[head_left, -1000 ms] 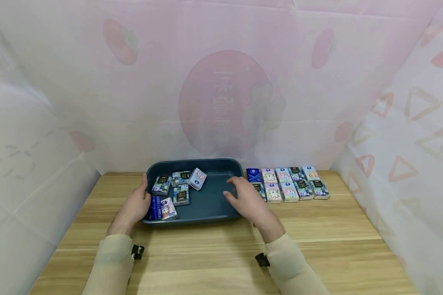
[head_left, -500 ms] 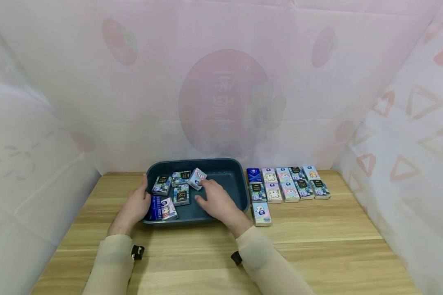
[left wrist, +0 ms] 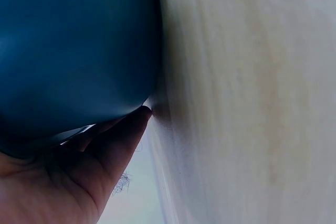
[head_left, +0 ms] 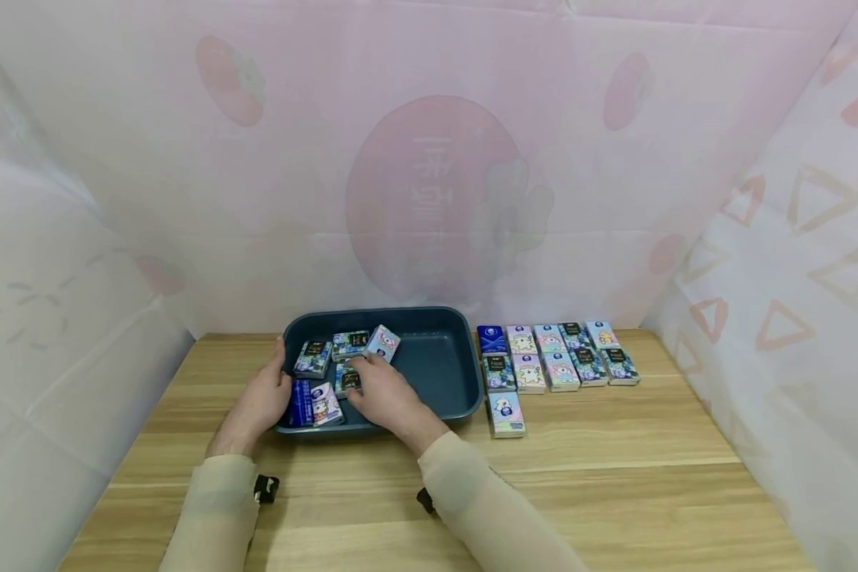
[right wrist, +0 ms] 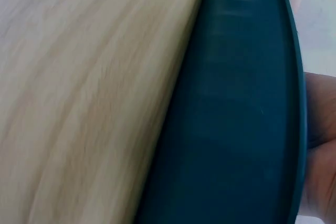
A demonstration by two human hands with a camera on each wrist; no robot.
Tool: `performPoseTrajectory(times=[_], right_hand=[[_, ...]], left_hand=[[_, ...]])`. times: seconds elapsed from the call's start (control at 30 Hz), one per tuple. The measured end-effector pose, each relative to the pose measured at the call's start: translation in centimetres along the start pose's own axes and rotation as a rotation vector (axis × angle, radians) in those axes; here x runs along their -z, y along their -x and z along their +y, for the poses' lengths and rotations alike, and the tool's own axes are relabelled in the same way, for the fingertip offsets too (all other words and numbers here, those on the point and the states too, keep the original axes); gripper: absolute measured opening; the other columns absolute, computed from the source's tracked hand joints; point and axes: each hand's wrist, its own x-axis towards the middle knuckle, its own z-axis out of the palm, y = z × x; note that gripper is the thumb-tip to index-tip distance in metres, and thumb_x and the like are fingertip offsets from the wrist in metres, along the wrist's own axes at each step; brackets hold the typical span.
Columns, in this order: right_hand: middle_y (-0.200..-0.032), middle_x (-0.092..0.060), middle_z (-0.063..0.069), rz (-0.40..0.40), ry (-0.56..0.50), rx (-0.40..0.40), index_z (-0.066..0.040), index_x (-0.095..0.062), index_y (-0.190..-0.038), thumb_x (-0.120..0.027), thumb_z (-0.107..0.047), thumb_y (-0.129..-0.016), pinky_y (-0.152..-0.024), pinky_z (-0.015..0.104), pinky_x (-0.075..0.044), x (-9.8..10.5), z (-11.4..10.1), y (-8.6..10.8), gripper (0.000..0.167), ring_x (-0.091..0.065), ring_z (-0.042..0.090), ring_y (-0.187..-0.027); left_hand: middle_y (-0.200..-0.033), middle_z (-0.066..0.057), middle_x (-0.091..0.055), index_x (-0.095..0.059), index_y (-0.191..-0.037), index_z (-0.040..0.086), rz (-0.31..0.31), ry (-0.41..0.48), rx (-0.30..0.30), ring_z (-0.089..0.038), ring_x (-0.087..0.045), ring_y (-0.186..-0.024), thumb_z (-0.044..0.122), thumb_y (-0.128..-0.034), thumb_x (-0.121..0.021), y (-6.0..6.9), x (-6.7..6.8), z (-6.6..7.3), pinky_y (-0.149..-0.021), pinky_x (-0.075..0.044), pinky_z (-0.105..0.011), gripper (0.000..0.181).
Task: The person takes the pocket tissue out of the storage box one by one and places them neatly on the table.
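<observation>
A dark teal tray [head_left: 436,373] stands at the back of the table with several small tissue packs in it. My left hand [head_left: 257,401] lies against the tray's left wall, a straight finger touching its outside in the left wrist view. Over the middle of the tray, my right hand [head_left: 386,397] has its thumb and index finger apart at a dark floral tissue pack [head_left: 345,380], partly covering it. Just beyond those fingers sits a tilted pale tissue pack [head_left: 384,340]. The right wrist view shows the tray's outer wall [right wrist: 231,103], while the tray's far side hides the fingertips.
Right of the tray, several tissue packs [head_left: 561,369] lie in two close rows, with one pale pack [head_left: 506,415] in front at the left end. Other packs [head_left: 313,359] lie in the tray's left part. A printed cloth wall [head_left: 429,199] stands behind the table.
My right hand has moved left from the tray's right edge, past the tilted pale pack, to the floral pack. A pale pack in front of the rows came into sight. My left hand stayed put.
</observation>
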Motion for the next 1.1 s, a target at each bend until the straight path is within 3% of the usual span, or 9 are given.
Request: performPoseTrajectory(times=[0.2, 0.43, 0.53, 0.67, 0.77, 0.93, 1.1], right_hand=[[-0.171, -0.062, 0.016, -0.021, 0.045, -0.041, -0.026, -0.066, -0.169, -0.070, -0.026, -0.119, -0.111, 0.043, -0.069, -0.5, -1.5, -0.5, 0.050, -0.075, 0.030, -0.140], [-0.176, -0.058, 0.015, -0.049, 0.123, -0.096, -0.032, -0.069, -0.166, -0.065, -0.037, -0.122, -0.116, 0.048, -0.068, -1.5, -1.9, -2.0, 0.045, -0.070, 0.035, -0.149], [-0.167, -0.066, 0.011, -0.009, 0.179, -0.082, -0.032, -0.078, -0.155, -0.069, -0.041, -0.119, -0.115, 0.047, -0.068, -3.2, -1.0, -3.3, 0.038, -0.072, 0.032, -0.142], [-0.151, -0.075, 0.003, 0.074, 0.243, -0.048, -0.034, -0.087, -0.130, -0.077, -0.047, -0.113, -0.109, 0.047, -0.069, -5.8, 0.6, -5.3, 0.023, -0.075, 0.025, -0.132], [-0.149, -0.076, 0.002, 0.064, 0.267, -0.058, -0.033, -0.086, -0.117, -0.083, -0.047, -0.109, -0.104, 0.047, -0.070, -5.3, 0.4, -5.4, 0.016, -0.076, 0.023, -0.129], [-0.146, -0.076, 0.000, -0.016, 0.278, -0.093, -0.028, -0.087, -0.116, -0.090, -0.031, -0.105, -0.094, 0.040, -0.073, -1.6, -1.7, -2.9, 0.012, -0.077, 0.018, -0.126], [-0.131, -0.078, -0.005, -0.042, 0.296, -0.055, -0.026, -0.084, -0.109, -0.091, -0.026, -0.105, -0.079, 0.035, -0.070, -0.3, -1.7, -1.8, 0.008, -0.077, 0.012, -0.109]], left_hand=[[-0.194, -0.032, -0.007, 0.020, -0.185, 0.021, -0.002, -0.001, 0.015, -0.061, -0.021, -0.178, 0.021, -0.1257, -0.029, -0.1, 0.0, 0.1, -0.143, -0.023, -0.080, 0.077], [-0.194, -0.030, -0.005, 0.019, -0.186, 0.020, 0.000, 0.007, 0.002, -0.060, -0.019, -0.179, 0.021, -0.1257, -0.029, -0.1, 0.1, 0.0, -0.143, -0.022, -0.080, 0.076], [-0.194, -0.030, -0.005, 0.019, -0.186, 0.020, -0.001, 0.007, 0.004, -0.061, -0.019, -0.179, 0.020, -0.1255, -0.029, 0.0, 0.0, 0.0, -0.143, -0.022, -0.080, 0.077], [-0.194, -0.031, -0.006, 0.019, -0.186, 0.021, -0.001, 0.004, 0.006, -0.061, -0.019, -0.178, 0.020, -0.1254, -0.029, 0.0, 0.0, 0.0, -0.143, -0.022, -0.080, 0.077], [-0.194, -0.031, -0.006, 0.019, -0.186, 0.021, 0.000, 0.000, 0.006, -0.061, -0.019, -0.178, 0.021, -0.1255, -0.029, 0.0, -0.1, -0.1, -0.143, -0.022, -0.080, 0.077], [-0.194, -0.031, -0.006, 0.018, -0.186, 0.020, 0.005, -0.008, -0.002, -0.060, -0.020, -0.178, 0.021, -0.1258, -0.029, 0.0, -0.1, 0.0, -0.143, -0.023, -0.079, 0.076], [-0.194, -0.032, -0.007, 0.019, -0.186, 0.020, 0.006, -0.010, 0.000, -0.061, -0.021, -0.178, 0.021, -0.1261, -0.029, 0.0, 0.0, 0.0, -0.143, -0.024, -0.080, 0.076]])
